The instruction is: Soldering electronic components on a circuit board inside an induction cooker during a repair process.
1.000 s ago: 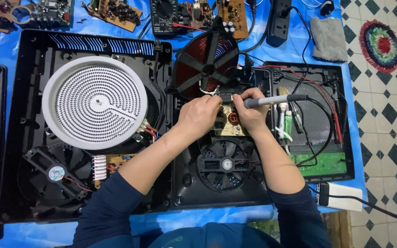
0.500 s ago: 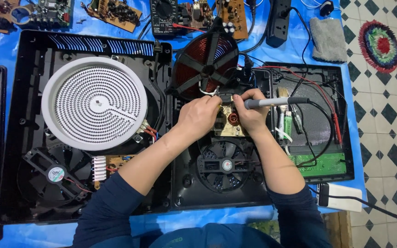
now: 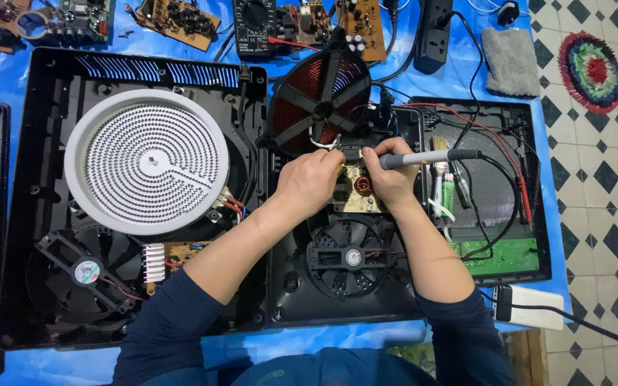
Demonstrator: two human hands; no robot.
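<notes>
An opened black cooktop housing [image 3: 51, 78] lies on a blue sheet. My right hand [image 3: 389, 180] grips a grey soldering iron [image 3: 423, 158], its tip down at a small beige circuit board [image 3: 355, 191] below the tilted copper induction coil [image 3: 316, 107]. My left hand [image 3: 309, 182] rests on the same board's left edge, fingers pinched at a white wire by the coil; what it holds is hidden. Both forearms wear dark blue sleeves.
A white round heating element [image 3: 148, 161] fills the left bay, with a loose fan [image 3: 84, 270] below it and a mounted fan [image 3: 352, 256] under my hands. Several circuit boards, a multimeter [image 3: 255, 21], a power strip [image 3: 434, 32] and a grey cloth [image 3: 511, 61] lie at the back.
</notes>
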